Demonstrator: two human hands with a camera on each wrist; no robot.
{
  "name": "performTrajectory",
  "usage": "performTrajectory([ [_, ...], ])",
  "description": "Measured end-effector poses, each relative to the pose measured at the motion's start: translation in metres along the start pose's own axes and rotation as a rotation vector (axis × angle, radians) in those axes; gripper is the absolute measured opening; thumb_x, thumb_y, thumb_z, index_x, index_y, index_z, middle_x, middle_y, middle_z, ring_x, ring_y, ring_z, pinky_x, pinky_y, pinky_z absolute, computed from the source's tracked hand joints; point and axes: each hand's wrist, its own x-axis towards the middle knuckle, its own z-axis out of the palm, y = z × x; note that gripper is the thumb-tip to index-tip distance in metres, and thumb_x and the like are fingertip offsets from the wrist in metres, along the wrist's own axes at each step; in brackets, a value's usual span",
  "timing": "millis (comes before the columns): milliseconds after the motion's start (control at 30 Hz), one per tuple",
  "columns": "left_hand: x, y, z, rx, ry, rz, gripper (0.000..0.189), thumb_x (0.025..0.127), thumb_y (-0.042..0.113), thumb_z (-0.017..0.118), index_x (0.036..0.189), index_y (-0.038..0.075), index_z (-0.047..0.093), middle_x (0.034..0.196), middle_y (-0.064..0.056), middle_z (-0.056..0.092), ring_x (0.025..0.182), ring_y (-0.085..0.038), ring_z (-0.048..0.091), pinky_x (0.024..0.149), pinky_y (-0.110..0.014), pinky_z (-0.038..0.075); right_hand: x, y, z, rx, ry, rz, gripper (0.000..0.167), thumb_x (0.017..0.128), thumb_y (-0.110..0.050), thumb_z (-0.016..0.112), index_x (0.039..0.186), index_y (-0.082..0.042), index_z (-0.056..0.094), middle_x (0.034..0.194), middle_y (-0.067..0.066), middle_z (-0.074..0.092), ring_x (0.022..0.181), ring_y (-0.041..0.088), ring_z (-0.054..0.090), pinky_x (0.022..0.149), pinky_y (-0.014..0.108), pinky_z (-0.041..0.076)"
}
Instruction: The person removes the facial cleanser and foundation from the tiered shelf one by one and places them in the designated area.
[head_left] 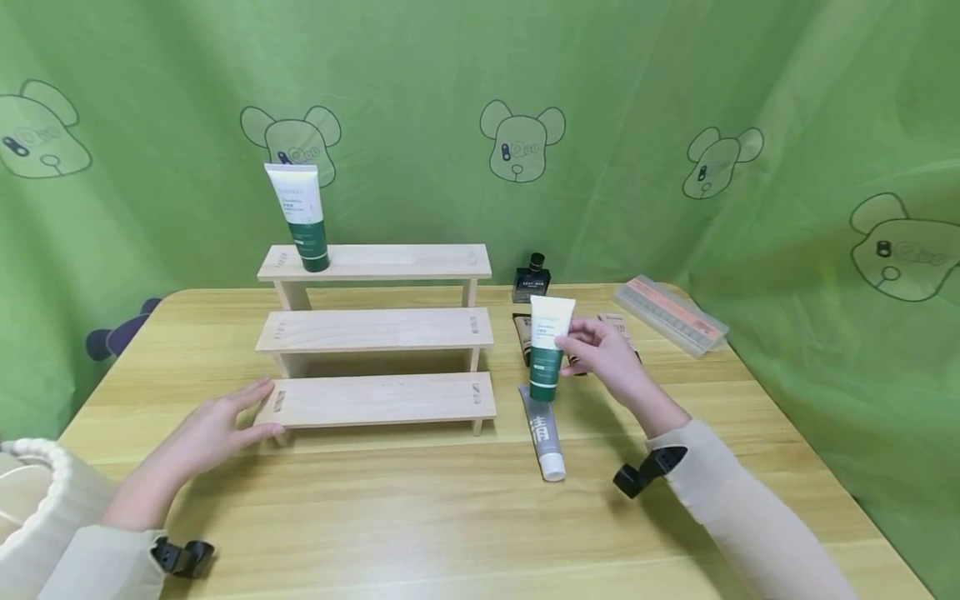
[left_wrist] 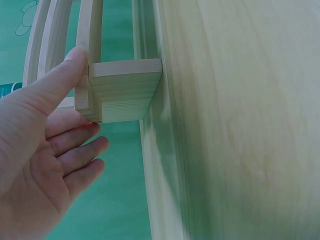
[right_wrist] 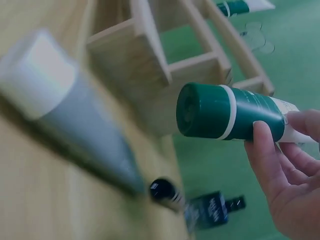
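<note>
With the thumb and fingers of my right hand (head_left: 602, 360) I hold a white-and-green squeeze tube (head_left: 546, 367) upright, cap down. In the right wrist view its green cap (right_wrist: 202, 110) points toward the stepped shelf. Just below it in the head view, a grey tube (head_left: 543, 437) with a white cap lies on the table. My left hand (head_left: 213, 429) grips the left end of the lowest step of the three-tier wooden shelf (head_left: 382, 400), thumb and index finger at the plank (left_wrist: 82, 90). A matching white-and-green tube (head_left: 300, 221) stands on the top step's left end.
Behind my right hand are a dark perfume bottle (head_left: 531, 282) and partly hidden tubes (head_left: 521, 333). A clear plastic case (head_left: 671, 317) lies at the table's back right. A white basket (head_left: 56, 500) stands at the left front, and green curtain (head_left: 420, 83) hangs behind.
</note>
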Motion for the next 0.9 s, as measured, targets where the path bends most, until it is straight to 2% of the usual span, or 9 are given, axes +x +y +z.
performTrajectory([
  [200,0.001,0.002,-0.001,-0.001,0.001,0.000,0.074,0.083,0.040,0.066,0.132,-0.009,0.040,0.135,-0.029,0.036,0.118,-0.050,0.037,0.097,-0.060,0.030,-0.009,0.023,-0.013,-0.047,0.024,0.043,0.033,0.090,-0.011,0.059,0.110,0.012,0.045,0.088,0.008,0.058,0.074,0.016,0.060,0.065,0.033,0.057],
  [333,0.001,0.001,0.000,0.001,0.005,0.007,0.075,0.083,0.040,0.066,0.132,-0.010,0.040,0.135,-0.029,0.037,0.117,-0.051,0.037,0.096,-0.060,0.030,-0.016,0.037,-0.023,-0.094,0.030,0.094,0.037,0.090,-0.013,0.060,0.112,0.012,0.044,0.089,0.010,0.057,0.075,0.018,0.061,0.067,0.037,0.056],
  [567,0.000,0.001,-0.001,0.005,0.001,-0.003,0.075,0.083,0.041,0.065,0.132,-0.010,0.040,0.135,-0.029,0.036,0.118,-0.050,0.037,0.097,-0.060,0.030,-0.027,0.055,-0.038,-0.167,-0.017,0.187,0.045,0.087,-0.017,0.062,0.116,0.012,0.044,0.094,0.016,0.057,0.076,0.019,0.060,0.068,0.039,0.056],
  [900,0.001,0.002,-0.001,0.016,-0.003,-0.006,0.075,0.083,0.040,0.066,0.132,-0.010,0.041,0.135,-0.029,0.037,0.117,-0.050,0.038,0.097,-0.060,0.030,-0.036,0.074,-0.048,-0.159,-0.100,0.246,0.035,0.087,-0.015,0.062,0.106,0.011,0.047,0.083,0.012,0.058,0.068,0.018,0.058,0.058,0.033,0.057],
])
